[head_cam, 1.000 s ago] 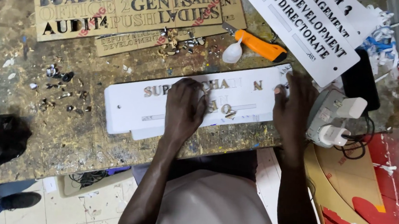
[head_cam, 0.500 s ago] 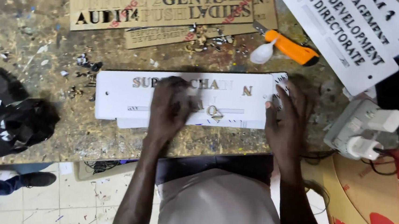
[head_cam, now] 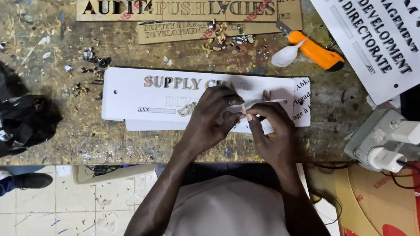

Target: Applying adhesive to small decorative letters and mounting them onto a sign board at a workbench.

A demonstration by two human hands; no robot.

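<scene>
A long white sign plate (head_cam: 137,100) with gold cut-out letters stuck on it lies flat on the worn workbench (head_cam: 46,136). Both my hands meet over its middle right. My left hand (head_cam: 211,120) and my right hand (head_cam: 270,132) pinch one small gold letter piece (head_cam: 243,108) together between their fingertips, just above the plate. Another loose gold letter (head_cam: 187,110) rests on the plate beside my left hand. My hands hide part of the lettering.
Brown boards with cut-out letters (head_cam: 178,2) lie at the back. An orange utility knife (head_cam: 315,51) and a white plastic spoon (head_cam: 284,56) sit behind the plate. A white printed sign (head_cam: 373,40), a grey power strip with plugs (head_cam: 386,140) and a black plastic bag (head_cam: 15,119) flank the work.
My hands were pressing flat on the plate, apart from each other. Now they have come together over its middle and pinch a small letter piece. More letters show on the plate's left.
</scene>
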